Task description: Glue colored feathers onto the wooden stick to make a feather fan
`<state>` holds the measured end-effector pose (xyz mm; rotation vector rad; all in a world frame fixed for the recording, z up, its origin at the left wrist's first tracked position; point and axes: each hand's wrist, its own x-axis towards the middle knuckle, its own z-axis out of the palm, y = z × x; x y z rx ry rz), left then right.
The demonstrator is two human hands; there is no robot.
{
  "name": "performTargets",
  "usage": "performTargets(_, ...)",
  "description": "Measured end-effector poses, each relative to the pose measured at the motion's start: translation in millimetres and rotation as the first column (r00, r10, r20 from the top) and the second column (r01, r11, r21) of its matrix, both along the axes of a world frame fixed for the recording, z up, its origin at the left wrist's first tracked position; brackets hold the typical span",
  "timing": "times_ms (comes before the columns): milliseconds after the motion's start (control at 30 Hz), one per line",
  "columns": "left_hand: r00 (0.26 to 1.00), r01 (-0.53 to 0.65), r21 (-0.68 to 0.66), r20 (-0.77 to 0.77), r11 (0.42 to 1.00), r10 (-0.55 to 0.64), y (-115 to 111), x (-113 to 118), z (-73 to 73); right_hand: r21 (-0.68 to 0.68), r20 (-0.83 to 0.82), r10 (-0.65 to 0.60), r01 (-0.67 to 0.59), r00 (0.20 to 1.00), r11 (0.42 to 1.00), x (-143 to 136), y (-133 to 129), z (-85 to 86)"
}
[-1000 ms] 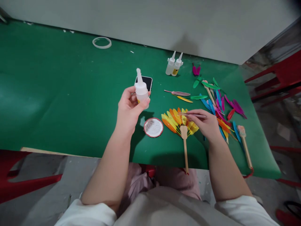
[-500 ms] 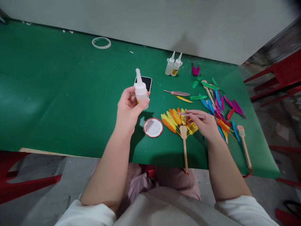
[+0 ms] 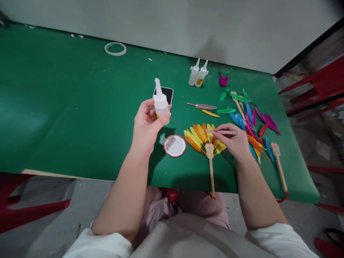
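Note:
My left hand (image 3: pixel 147 123) is closed around a white glue bottle (image 3: pixel 161 103), its nozzle pointing up, above the green table. Pinched in my right hand (image 3: pixel 234 140) is a pair of pink tweezers (image 3: pixel 225 132), tips at the upper feathers of a fan. That fan (image 3: pixel 209 151) has yellow and orange feathers spread around a wooden base, and its handle reaches over the table's front edge. Between my hands lies a round white lid with a red rim (image 3: pixel 175 146). Behind the bottle is a phone (image 3: pixel 168 94), partly covered.
Two more glue bottles (image 3: pixel 198 76) stand near the wall. Loose coloured feathers (image 3: pixel 248 120) are heaped at the right, beside another wooden handle (image 3: pixel 280 170). A translucent ring (image 3: pixel 115 49) lies at the back left. Red chairs (image 3: pixel 319 84) flank the table (image 3: pixel 67 107).
My right hand has shifted slightly right, and the tweezers are now more level over the fan's feathers. My left hand and the bottle look unchanged.

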<state>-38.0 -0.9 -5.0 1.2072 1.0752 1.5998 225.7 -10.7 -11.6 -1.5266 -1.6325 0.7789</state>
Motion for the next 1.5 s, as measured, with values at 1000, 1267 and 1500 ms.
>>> performTargets(1000, 0.997, -0.02, -0.029, 0.076, 0.999, 0.022, -0.8, 3.0, 3.6, -0.092, -0.056, 0.088, -0.093, 0.995, 0.991, -4.9, 0.7, -17.1)
performTargets(1267, 0.996, -0.019, -0.035, 0.089, 0.999, 0.022, -1.0, 3.0, 4.2, -0.06, -0.045, 0.145, -0.147, 0.988, 0.987, -2.3, 2.1, -26.6)
performTargets(1500, 0.997, -0.02, -0.034, 0.08, 0.999, 0.023, -1.1, 2.7, 3.9, -0.108, -0.038, 0.133, -0.136, 0.99, 0.985, -4.8, 0.8, -18.8)
